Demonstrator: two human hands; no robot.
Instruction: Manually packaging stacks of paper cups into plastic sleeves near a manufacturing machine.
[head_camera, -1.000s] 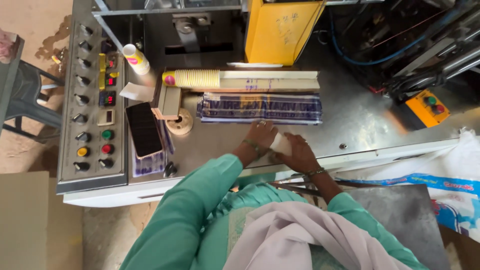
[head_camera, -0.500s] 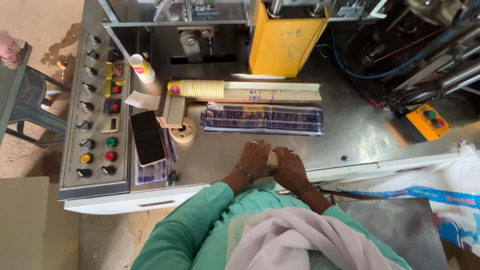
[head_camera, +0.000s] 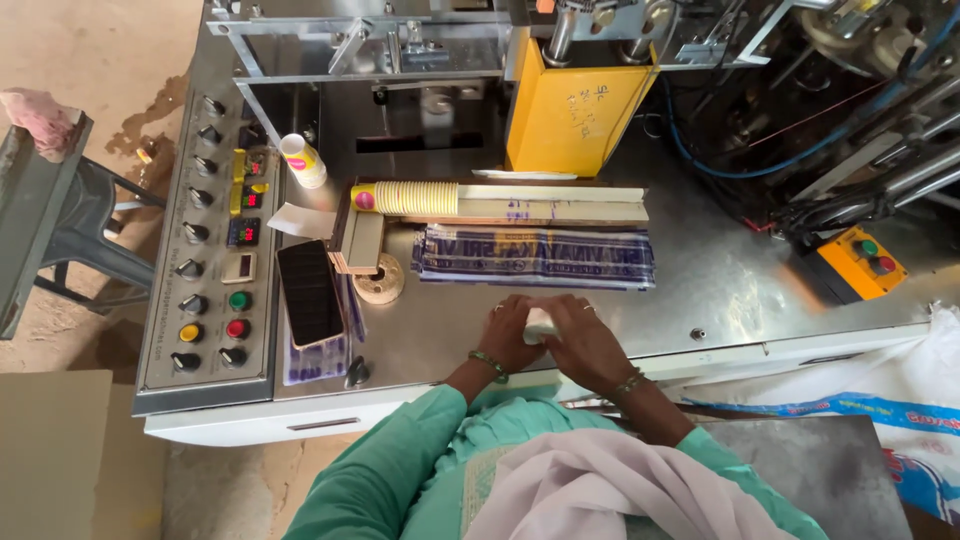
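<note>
White folded piece (head_camera: 538, 322), small and pale, sits pressed between both hands near the front edge of the steel machine table (head_camera: 720, 280), at about 6 o'clock of the table top. The left hand (head_camera: 512, 335) lies with fingers curled against its left side, and the right hand (head_camera: 583, 340) covers it from the right with fingers bent over the top; both are closed around it loosely, though how firmly they pinch cannot be told, since most of the piece is hidden under the fingers. At 12 o'clock from the hands lies a flat stack of printed plastic sleeves (head_camera: 535, 257), untouched and apart from the fingers. Beyond that, a long row of nested yellow paper cups (head_camera: 405, 198) rests in a wooden tray (head_camera: 560, 205). At 9 o'clock a dark phone (head_camera: 309, 292) lies beside the control panel (head_camera: 215, 260) with its knobs and coloured buttons, and a tape roll (head_camera: 379, 281) sits just right of the phone. Judging by this, the work looks early: the piece is only being handled at the table edge, while the sleeves and the cups lie where they are, not yet taken up
</note>
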